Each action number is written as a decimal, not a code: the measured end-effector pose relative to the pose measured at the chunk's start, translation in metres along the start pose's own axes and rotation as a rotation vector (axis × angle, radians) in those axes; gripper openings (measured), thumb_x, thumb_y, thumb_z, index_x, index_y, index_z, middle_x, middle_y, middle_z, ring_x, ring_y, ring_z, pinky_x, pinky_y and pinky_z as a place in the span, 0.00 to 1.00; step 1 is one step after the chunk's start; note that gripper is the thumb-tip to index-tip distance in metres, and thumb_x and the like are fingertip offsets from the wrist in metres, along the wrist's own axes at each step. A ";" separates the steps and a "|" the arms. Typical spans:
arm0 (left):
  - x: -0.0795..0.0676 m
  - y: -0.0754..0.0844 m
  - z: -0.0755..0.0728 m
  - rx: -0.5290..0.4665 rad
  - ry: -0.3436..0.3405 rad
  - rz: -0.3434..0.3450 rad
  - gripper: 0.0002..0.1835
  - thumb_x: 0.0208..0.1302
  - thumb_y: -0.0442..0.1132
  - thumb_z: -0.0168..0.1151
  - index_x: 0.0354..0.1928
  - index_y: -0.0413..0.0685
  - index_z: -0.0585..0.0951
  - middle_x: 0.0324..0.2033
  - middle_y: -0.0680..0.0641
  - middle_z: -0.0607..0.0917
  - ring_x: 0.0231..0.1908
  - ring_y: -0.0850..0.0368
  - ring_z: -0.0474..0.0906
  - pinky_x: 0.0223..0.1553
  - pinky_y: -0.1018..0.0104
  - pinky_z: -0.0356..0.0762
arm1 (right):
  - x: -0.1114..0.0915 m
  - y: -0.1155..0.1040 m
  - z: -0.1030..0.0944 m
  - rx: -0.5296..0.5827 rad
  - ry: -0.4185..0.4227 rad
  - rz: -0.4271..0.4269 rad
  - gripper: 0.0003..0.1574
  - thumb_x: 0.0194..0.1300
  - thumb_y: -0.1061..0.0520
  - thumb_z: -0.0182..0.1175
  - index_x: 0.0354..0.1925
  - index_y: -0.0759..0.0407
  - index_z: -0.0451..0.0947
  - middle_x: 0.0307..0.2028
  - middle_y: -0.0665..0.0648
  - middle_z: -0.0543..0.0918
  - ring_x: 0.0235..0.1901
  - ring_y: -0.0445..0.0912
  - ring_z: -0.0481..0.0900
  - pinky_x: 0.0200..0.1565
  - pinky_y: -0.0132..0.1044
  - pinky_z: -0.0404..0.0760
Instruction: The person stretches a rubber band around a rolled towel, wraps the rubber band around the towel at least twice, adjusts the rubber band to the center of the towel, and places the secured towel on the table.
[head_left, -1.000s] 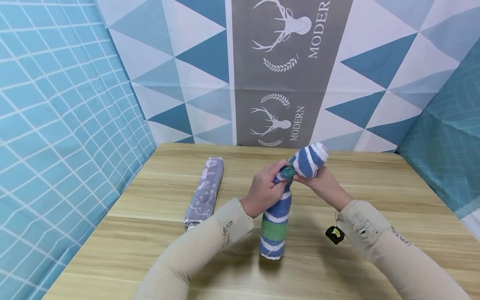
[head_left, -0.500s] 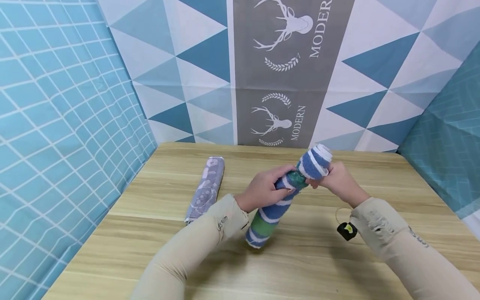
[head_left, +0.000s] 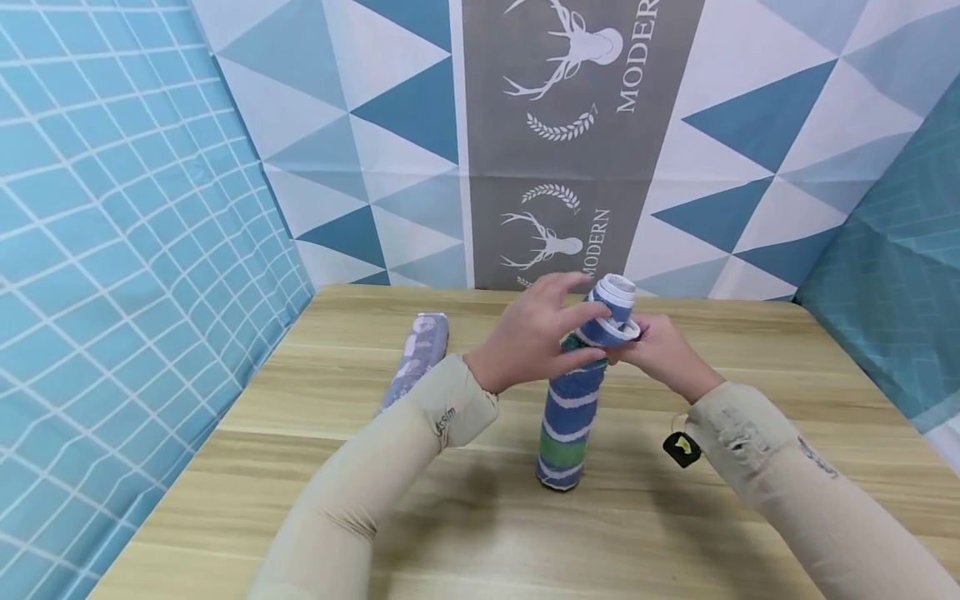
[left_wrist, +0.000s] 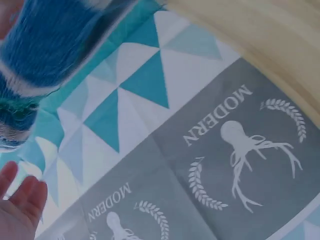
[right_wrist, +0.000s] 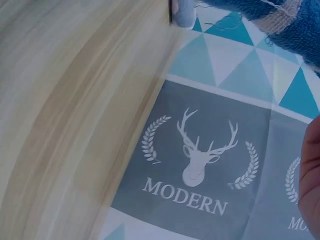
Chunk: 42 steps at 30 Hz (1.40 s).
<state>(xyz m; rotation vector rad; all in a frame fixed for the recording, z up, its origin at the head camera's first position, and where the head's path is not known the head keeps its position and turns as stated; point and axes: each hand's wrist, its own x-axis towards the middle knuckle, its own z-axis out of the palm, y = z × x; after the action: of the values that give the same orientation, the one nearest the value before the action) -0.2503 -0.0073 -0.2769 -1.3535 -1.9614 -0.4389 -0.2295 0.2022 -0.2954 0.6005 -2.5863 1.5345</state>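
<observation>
Blue-striped, the towel (head_left: pixel 573 408) is leaning over the table (head_left: pixel 337 392); the right hand (head_left: pixel 660 354) is apparently gripping its upper part, fingers partly hidden, while the left hand (head_left: pixel 528 337) is hovering loosely spread beside it.

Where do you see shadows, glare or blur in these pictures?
Head view: soft shadows beside both beige fabric sleeves and a pale sheen on the light wooden table between them; left wrist view: the blue-and-white rolled towel looks blurred; right wrist view: smeary table grain, while the grey backdrop's white deer print is clearer.
</observation>
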 end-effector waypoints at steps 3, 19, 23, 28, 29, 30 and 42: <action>0.009 -0.003 -0.004 0.040 0.030 0.057 0.13 0.57 0.45 0.69 0.41 0.46 0.83 0.52 0.36 0.78 0.57 0.43 0.71 0.64 0.58 0.60 | 0.003 -0.001 0.002 -0.001 -0.030 -0.040 0.11 0.59 0.67 0.61 0.38 0.77 0.78 0.25 0.51 0.82 0.24 0.41 0.77 0.30 0.33 0.78; 0.010 -0.018 -0.001 -0.183 0.217 0.164 0.06 0.56 0.30 0.66 0.25 0.39 0.77 0.32 0.41 0.81 0.35 0.49 0.77 0.42 0.66 0.76 | 0.002 0.016 0.021 -0.057 -0.034 -0.550 0.07 0.67 0.68 0.54 0.37 0.75 0.75 0.31 0.53 0.81 0.30 0.39 0.76 0.35 0.28 0.77; 0.012 -0.020 -0.002 -0.019 0.333 0.119 0.08 0.58 0.33 0.65 0.24 0.39 0.78 0.20 0.46 0.76 0.22 0.53 0.71 0.26 0.66 0.72 | 0.004 0.011 0.024 -0.193 0.115 -0.646 0.13 0.52 0.82 0.58 0.31 0.69 0.76 0.26 0.57 0.79 0.27 0.41 0.74 0.32 0.27 0.74; 0.007 -0.020 -0.004 0.043 0.389 0.094 0.10 0.62 0.36 0.63 0.25 0.39 0.79 0.17 0.47 0.75 0.17 0.54 0.69 0.20 0.65 0.71 | 0.008 0.013 0.027 -0.277 0.184 -0.797 0.17 0.46 0.84 0.61 0.33 0.69 0.79 0.28 0.58 0.82 0.27 0.45 0.76 0.33 0.28 0.74; 0.006 -0.019 -0.004 0.052 0.390 0.096 0.10 0.62 0.37 0.63 0.25 0.39 0.79 0.17 0.47 0.75 0.17 0.54 0.69 0.20 0.65 0.71 | 0.009 0.014 0.027 -0.302 0.187 -0.819 0.13 0.51 0.81 0.61 0.34 0.69 0.80 0.29 0.59 0.82 0.27 0.46 0.78 0.33 0.29 0.75; 0.005 -0.019 -0.005 0.066 0.388 0.099 0.11 0.62 0.37 0.63 0.24 0.39 0.79 0.17 0.47 0.75 0.17 0.54 0.70 0.20 0.65 0.72 | 0.010 0.014 0.027 -0.345 0.194 -0.844 0.08 0.57 0.76 0.60 0.33 0.69 0.80 0.28 0.59 0.82 0.27 0.46 0.78 0.32 0.31 0.76; -0.001 -0.023 0.000 0.150 0.329 0.063 0.10 0.59 0.34 0.66 0.25 0.40 0.76 0.19 0.47 0.76 0.20 0.53 0.72 0.24 0.65 0.75 | 0.014 0.006 0.020 -0.604 0.285 -0.945 0.26 0.71 0.47 0.50 0.36 0.66 0.84 0.25 0.57 0.83 0.19 0.45 0.78 0.21 0.37 0.77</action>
<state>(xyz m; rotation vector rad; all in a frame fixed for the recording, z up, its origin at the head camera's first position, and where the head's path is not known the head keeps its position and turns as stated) -0.2710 -0.0173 -0.2748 -1.1631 -1.6442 -0.4446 -0.2417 0.1833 -0.3069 1.1567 -1.8908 0.4700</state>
